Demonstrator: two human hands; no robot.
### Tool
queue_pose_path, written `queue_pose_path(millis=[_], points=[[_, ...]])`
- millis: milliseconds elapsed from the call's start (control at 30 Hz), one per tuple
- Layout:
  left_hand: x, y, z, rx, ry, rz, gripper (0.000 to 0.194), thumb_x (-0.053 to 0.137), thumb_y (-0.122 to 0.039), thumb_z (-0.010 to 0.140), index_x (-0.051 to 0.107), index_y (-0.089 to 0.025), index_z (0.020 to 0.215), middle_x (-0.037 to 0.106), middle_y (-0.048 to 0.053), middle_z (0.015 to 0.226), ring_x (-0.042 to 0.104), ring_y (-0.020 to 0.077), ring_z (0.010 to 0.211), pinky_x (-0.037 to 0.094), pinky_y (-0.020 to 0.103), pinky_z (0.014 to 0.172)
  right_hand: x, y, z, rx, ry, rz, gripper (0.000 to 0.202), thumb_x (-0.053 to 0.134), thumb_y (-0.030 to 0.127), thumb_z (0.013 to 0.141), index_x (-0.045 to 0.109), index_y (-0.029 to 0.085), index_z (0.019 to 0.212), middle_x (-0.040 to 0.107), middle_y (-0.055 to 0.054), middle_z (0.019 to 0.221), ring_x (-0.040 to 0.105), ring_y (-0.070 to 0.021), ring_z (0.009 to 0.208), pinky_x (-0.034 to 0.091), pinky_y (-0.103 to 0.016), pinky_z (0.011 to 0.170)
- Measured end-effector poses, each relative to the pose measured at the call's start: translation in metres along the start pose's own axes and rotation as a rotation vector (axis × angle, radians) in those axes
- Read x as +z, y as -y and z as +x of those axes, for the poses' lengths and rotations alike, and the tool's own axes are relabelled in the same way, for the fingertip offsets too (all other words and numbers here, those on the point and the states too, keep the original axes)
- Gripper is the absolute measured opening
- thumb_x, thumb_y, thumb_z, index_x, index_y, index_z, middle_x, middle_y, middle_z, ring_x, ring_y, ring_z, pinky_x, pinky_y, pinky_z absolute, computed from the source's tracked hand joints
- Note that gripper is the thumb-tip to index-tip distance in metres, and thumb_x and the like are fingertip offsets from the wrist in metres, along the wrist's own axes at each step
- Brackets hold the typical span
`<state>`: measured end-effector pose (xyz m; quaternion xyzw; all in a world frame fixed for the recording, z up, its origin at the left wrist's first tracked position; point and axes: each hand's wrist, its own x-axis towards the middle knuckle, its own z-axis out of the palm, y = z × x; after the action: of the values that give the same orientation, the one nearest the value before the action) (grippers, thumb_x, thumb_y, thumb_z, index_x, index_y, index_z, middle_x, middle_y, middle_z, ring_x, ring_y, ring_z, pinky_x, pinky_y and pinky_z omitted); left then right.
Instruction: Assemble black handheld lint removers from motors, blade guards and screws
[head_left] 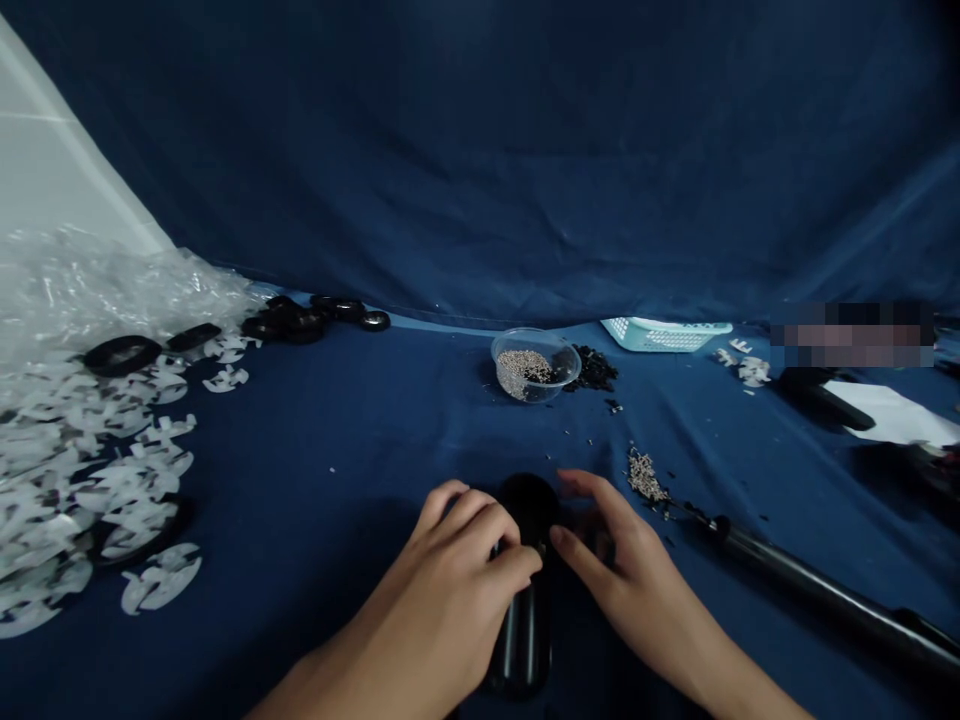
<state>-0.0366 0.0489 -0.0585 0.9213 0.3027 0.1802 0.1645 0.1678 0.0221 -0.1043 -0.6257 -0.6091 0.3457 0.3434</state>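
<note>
A glossy black plastic part (523, 640), long with a rounded end, lies on the blue cloth in front of me. My left hand (469, 575) rests over its left side, fingers bent round it and thumb pressed near its middle. The part's far end (529, 497) shows between my hands. My right hand (622, 550) is at its right edge, thumb and forefinger apart and curved, their tips close to or touching the part. To the right lies a black electric screwdriver (817, 595), its tip pointing at a small heap of screws (645, 477).
A clear plastic bowl (536, 368) of screws stands ahead, beside a pile of small black pieces (595, 370). Behind are a pale green basket (664, 335) and a blue curtain (480, 160). White plastic parts (112, 450), black rings (122, 354) and clear bags (112, 285) crowd the left.
</note>
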Motion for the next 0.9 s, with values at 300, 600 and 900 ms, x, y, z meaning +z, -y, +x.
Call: queue_pose_path(millis=[300,600,900], points=[[-0.0028,-0.0031,0.0042,-0.026,0.021,-0.083,0.022,0.043,-0.013,0.094,0.063,-0.021,0.089,0.062,-0.003,0.073,0.052,0.0172,0.084,0.032,0.04,0.089,0.0047,0.0052,0.0037,-0.051,0.053,-0.009,0.035,0.054,0.025,0.086,0.054,0.022,0.121,0.062,-0.005,0.106,0.057,-0.0188,0.084,0.046,-0.033,0.071],[-0.0001,-0.0004,0.005,-0.03,-0.087,0.005,0.019,0.049,-0.017,0.093,0.066,-0.024,0.09,0.061,0.0,0.082,0.051,0.0179,0.083,0.034,0.038,0.08,0.0054,0.0036,0.0056,-0.102,0.031,0.026,0.034,0.055,0.015,0.085,0.056,0.023,0.118,0.063,-0.001,0.103,0.058,-0.0153,0.081,0.047,-0.029,0.073],[-0.0033,0.0004,-0.0014,0.028,-0.177,0.059,0.018,0.053,-0.015,0.091,0.067,-0.024,0.084,0.065,-0.003,0.07,0.056,0.015,0.069,0.038,0.034,0.074,0.0065,0.0031,0.0043,-0.113,0.004,0.044,0.037,0.055,0.012,0.084,0.056,0.024,0.119,0.062,-0.001,0.102,0.057,-0.0153,0.082,0.047,-0.028,0.072]])
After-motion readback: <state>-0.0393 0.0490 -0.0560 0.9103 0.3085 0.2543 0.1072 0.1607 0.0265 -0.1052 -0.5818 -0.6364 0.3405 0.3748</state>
